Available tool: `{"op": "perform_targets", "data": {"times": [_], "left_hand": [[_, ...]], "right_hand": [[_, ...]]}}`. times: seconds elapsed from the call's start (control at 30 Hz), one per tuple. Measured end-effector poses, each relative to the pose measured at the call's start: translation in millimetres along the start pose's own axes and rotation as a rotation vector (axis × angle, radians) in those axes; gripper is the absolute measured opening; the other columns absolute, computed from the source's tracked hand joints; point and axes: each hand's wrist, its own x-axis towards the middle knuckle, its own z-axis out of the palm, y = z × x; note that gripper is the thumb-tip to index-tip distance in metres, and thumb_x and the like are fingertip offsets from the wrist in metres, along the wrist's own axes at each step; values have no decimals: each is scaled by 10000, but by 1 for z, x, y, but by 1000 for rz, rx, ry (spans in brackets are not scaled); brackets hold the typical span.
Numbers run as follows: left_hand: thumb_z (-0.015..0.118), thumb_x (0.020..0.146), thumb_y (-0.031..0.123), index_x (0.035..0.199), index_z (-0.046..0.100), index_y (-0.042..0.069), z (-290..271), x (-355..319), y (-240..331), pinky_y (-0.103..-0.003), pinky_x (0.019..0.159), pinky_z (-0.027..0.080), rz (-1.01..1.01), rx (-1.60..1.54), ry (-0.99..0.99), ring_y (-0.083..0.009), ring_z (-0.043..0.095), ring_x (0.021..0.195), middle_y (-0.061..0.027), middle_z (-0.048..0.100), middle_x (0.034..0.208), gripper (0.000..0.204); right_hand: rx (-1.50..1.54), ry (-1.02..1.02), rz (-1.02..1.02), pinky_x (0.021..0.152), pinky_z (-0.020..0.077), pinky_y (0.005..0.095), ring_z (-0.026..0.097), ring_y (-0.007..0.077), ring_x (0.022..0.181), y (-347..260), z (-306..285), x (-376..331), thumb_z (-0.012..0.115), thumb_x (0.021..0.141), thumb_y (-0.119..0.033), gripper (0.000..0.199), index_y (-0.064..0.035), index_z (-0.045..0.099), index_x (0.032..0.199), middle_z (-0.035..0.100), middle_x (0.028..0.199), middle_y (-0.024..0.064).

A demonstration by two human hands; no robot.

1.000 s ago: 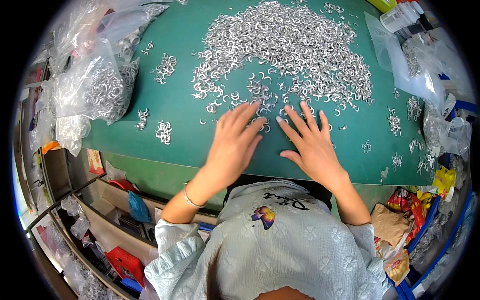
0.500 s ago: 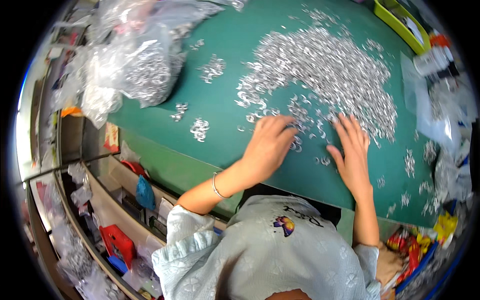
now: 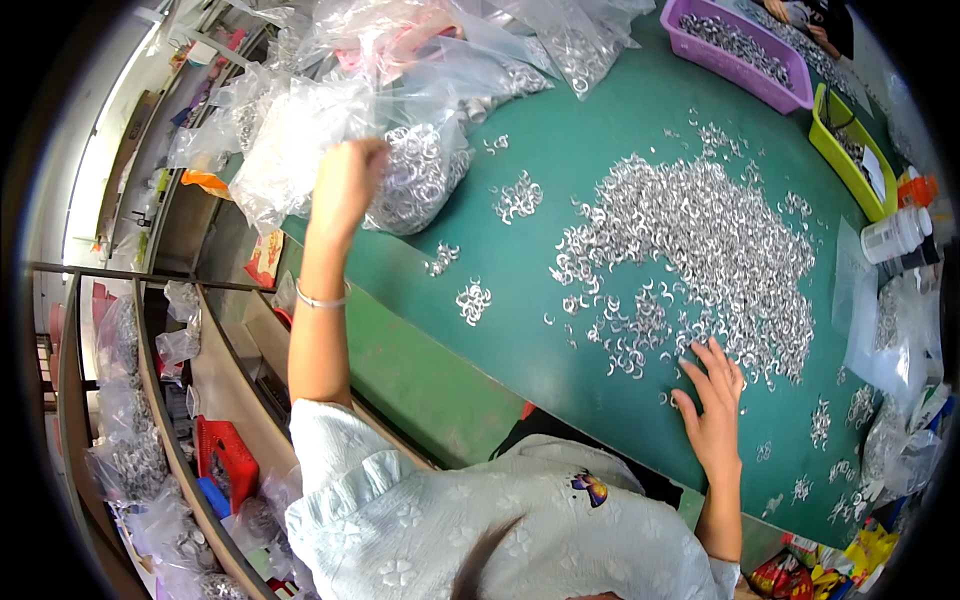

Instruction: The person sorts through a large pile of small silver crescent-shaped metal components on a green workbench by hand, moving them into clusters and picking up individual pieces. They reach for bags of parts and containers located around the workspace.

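Note:
A broad heap of small silver crescent-shaped metal pieces covers the middle right of the green tabletop. At the heap's near edge my right hand lies with fingers spread, fingertips touching or just beside a few crescents. My left hand is raised at the far left, curled closed beside a clear plastic bag full of the same crescents. What its fingers hold, if anything, is hidden. Between bag and heap lie small separate clusters, one of them a round cluster near the table edge.
A purple basket of metal parts and a lime-green tray stand at the far right, near a white bottle. Another person's hand shows at the top right. Shelves with a red bin stand left.
My left hand has left the loose crescents and swung left and away to the filled bag. My right hand stays by the heap's near edge. The view has shifted, showing the purple basket.

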Motion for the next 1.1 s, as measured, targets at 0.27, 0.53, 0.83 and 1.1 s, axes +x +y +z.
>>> {"op": "perform_targets", "data": {"times": [0.27, 0.53, 0.83, 1.1], "left_hand": [[652, 787, 29, 851, 672, 12, 13, -39, 24, -408, 711, 506, 123, 115, -86, -336, 636, 812, -129, 629, 881, 70], [621, 836, 40, 1042, 664, 20, 16, -28, 27, -403, 951, 445, 285, 273, 86, -308, 566, 1153, -124, 630, 1175, 211], [546, 756, -64, 1075, 637, -47, 13, -51, 29, -396, 1002, 425, 276, 290, -126, -299, 540, 1223, -156, 616, 1258, 333], [526, 726, -101, 1057, 643, -46, 3, -61, 37, -399, 964, 445, 263, 149, -138, -317, 581, 1136, -159, 648, 1165, 355]], "right_hand": [[5, 42, 53, 1107, 265, 470, 421, 331, 1348, 2, 3, 1, 705, 795, -36, 324, -21, 652, 1114, 560, 1329, 122], [-17, 92, 77, 1078, 305, 466, 450, 341, 1309, -1, 6, 9, 699, 797, -27, 293, -4, 663, 1087, 567, 1290, 131], [-9, 96, 79, 1069, 311, 456, 445, 338, 1310, 0, 14, 9, 700, 797, -25, 291, -13, 663, 1085, 559, 1306, 127], [-16, 89, 79, 1064, 313, 452, 454, 337, 1307, -3, 14, 13, 702, 796, -22, 295, -18, 659, 1088, 558, 1304, 129]]}}
